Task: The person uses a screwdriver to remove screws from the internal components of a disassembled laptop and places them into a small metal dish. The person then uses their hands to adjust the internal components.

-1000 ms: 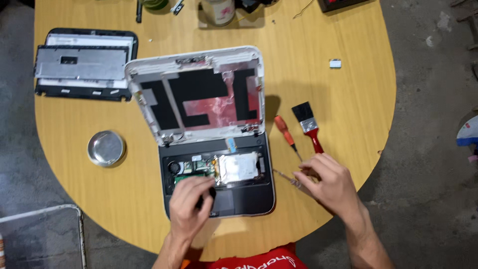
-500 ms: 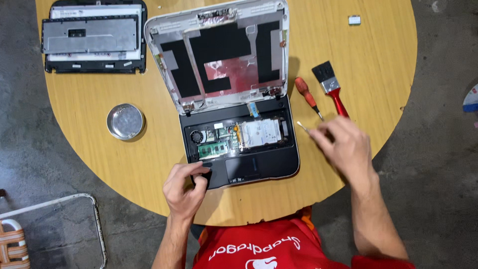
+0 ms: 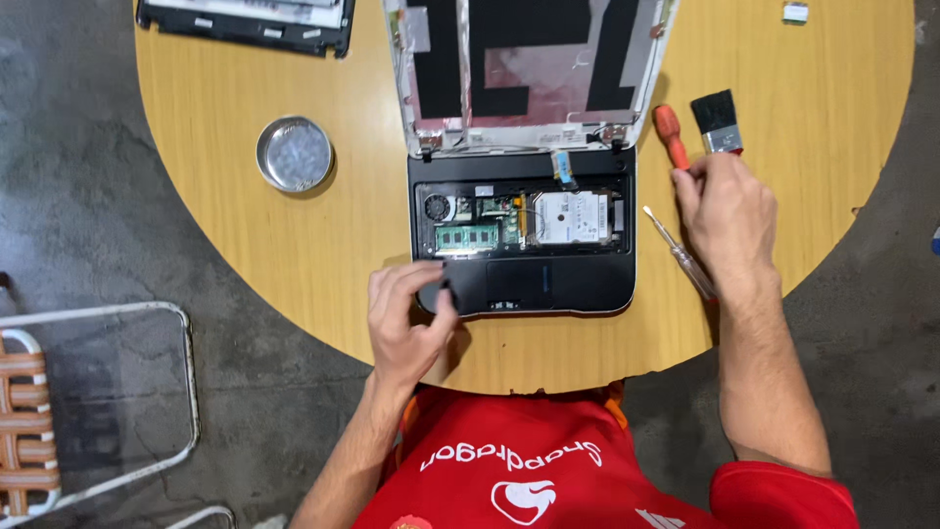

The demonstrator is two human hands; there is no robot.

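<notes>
- Red short-sleeved shirt with white lettering and a white emblem on the chest.
- Bare forearms; left hand [image 3: 409, 315] and right hand [image 3: 723, 214] wear no gloves.

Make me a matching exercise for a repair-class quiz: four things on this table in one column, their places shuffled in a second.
1. round metal dish
2. left hand
3. paintbrush
4. right hand

A. beside the orange-handled screwdriver, far side of the right hand
B. on the opened laptop's front left corner
C. left of the laptop
D. over the tools, right of the laptop

Pairs: 1-C, 2-B, 3-A, 4-D.
</notes>
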